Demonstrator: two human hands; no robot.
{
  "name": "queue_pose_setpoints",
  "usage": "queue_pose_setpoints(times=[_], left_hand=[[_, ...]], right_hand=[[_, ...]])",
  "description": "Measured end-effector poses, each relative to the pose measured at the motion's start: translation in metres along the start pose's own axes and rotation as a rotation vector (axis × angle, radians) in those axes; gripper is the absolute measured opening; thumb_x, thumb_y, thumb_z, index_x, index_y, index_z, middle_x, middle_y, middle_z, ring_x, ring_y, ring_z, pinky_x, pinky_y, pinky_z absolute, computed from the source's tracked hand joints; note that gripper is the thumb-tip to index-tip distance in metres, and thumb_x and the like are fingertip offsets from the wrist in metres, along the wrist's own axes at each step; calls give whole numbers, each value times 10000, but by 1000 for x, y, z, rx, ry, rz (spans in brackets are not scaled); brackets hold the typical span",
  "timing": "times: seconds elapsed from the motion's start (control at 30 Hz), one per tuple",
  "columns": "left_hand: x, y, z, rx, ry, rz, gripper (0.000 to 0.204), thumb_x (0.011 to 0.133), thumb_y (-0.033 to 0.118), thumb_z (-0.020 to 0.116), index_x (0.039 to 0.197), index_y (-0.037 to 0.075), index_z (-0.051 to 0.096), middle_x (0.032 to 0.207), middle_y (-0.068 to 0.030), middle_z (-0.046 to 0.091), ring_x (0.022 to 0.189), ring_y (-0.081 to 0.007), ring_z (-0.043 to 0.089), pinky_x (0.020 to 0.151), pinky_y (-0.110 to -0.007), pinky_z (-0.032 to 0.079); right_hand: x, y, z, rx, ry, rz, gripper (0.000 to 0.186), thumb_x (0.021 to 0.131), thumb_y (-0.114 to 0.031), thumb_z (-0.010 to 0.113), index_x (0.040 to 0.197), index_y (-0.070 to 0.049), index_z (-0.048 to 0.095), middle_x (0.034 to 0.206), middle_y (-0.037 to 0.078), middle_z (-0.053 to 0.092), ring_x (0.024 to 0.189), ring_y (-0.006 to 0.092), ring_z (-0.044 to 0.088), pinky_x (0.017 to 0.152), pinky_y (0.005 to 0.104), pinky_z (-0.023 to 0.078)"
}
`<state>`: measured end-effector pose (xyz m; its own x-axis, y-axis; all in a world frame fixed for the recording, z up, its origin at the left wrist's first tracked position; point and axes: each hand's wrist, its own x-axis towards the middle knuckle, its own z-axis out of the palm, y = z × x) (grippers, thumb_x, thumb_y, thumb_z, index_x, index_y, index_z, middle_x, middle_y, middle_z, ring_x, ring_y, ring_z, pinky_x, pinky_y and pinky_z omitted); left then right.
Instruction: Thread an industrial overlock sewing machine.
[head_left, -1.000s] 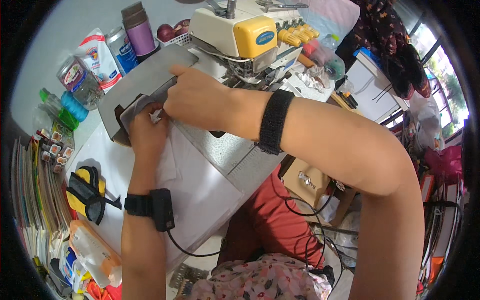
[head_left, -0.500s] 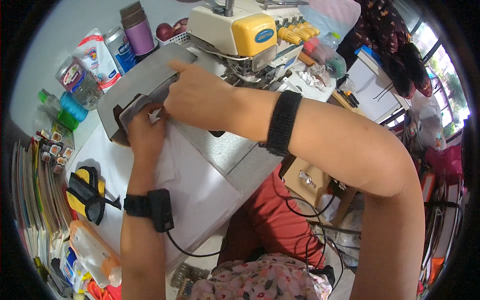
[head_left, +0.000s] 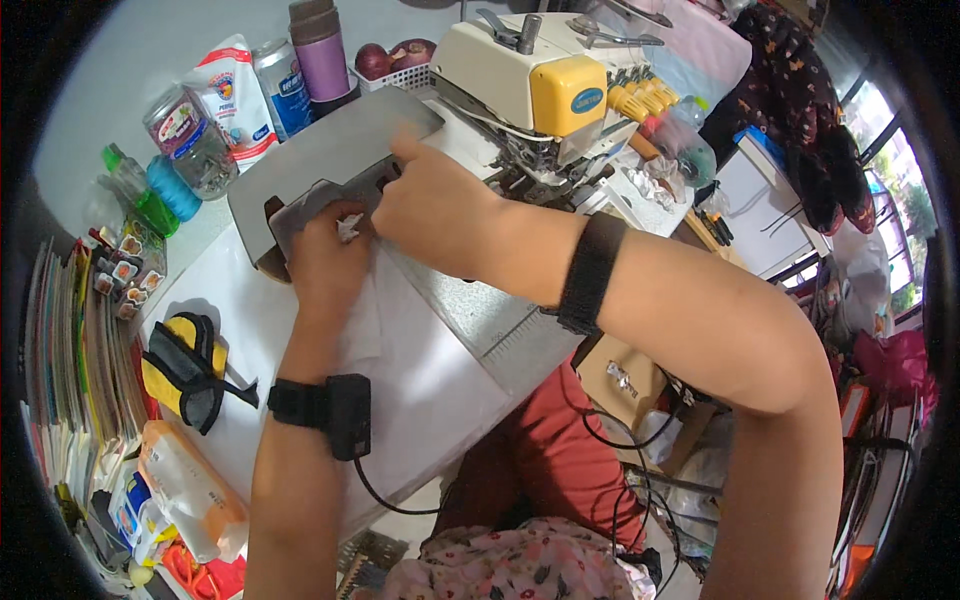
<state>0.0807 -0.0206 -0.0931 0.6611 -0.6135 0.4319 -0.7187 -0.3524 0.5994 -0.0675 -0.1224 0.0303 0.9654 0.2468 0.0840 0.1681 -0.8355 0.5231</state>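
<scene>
My left hand (head_left: 325, 250) is closed at the near edge of a grey metal plate (head_left: 290, 150), around a darker grey piece (head_left: 305, 200) with a small crumpled white scrap (head_left: 350, 228) at its fingers. A white sheet lies beneath its wrist. My right hand (head_left: 430, 210) is just to its right, over the plate's edge, with fingers curled and one digit raised and blurred; whatever is inside its grip is hidden. Behind it stands a cream and yellow sewing machine (head_left: 515, 80).
Jars (head_left: 190, 140), cans, a pouch and a basket of onions (head_left: 400, 60) line the back. A black and yellow strapped item (head_left: 185, 365) lies on the white board (head_left: 440, 400). Stacked papers (head_left: 75, 370) stand left. Cables hang beside my red-clad legs (head_left: 560, 470).
The whole scene has shifted right and slightly down in the view. My hands stay at the plate's edge, with only slight movement of my right fingers.
</scene>
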Motion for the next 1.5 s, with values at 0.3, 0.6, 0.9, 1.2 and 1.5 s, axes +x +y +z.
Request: queue_pose_setpoints(times=[0.3, 0.6, 0.9, 1.2, 1.5], left_hand=[[-4, 15, -5, 29, 27, -23, 266, 828, 264, 662, 1033, 111, 734, 989, -183, 713, 961, -356, 681, 838, -421, 523], [0, -4, 3, -34, 33, 57, 256, 812, 243, 666, 1024, 115, 735, 969, -159, 717, 929, -345, 685, 842, -413, 525], [-6, 14, -7, -18, 69, -10, 249, 792, 244, 695, 1015, 136, 728, 907, -134, 721, 877, -323, 691, 783, -425, 536], [-8, 16, -8, -14, -1, -119, 252, 767, 216, 706, 1013, 164, 723, 891, -112, 726, 855, -314, 697, 769, -427, 548], [-8, 15, -4, -15, 25, -86, 244, 779, 221, 702, 1017, 172, 726, 892, -131, 722, 843, -334, 697, 764, -436, 551]], right_hand=[[-7, 0, -7, 8, -71, 65, 138, 754, -134, 633, 637, -181, 687, 647, 25, 687, 669, 162, 679, 902, 314, 369], [-30, -34, 10, 142, 66, 216, 104, 710, -135, 614, 611, -150, 645, 609, 34, 612, 660, 193, 606, 804, 316, 377], [-40, -69, 32, 51, 183, 440, 30, 712, -108, 575, 730, -87, 587, 741, 48, 571, 778, 206, 559, 792, 345, 384], [-53, -78, 26, 82, 271, 450, 132, 744, -100, 586, 849, -62, 656, 776, 26, 604, 784, 171, 565, 773, 342, 366], [-79, -92, 42, 104, 312, 605, 233, 699, -43, 647, 922, -92, 690, 796, -2, 674, 712, 155, 600, 772, 381, 355]])
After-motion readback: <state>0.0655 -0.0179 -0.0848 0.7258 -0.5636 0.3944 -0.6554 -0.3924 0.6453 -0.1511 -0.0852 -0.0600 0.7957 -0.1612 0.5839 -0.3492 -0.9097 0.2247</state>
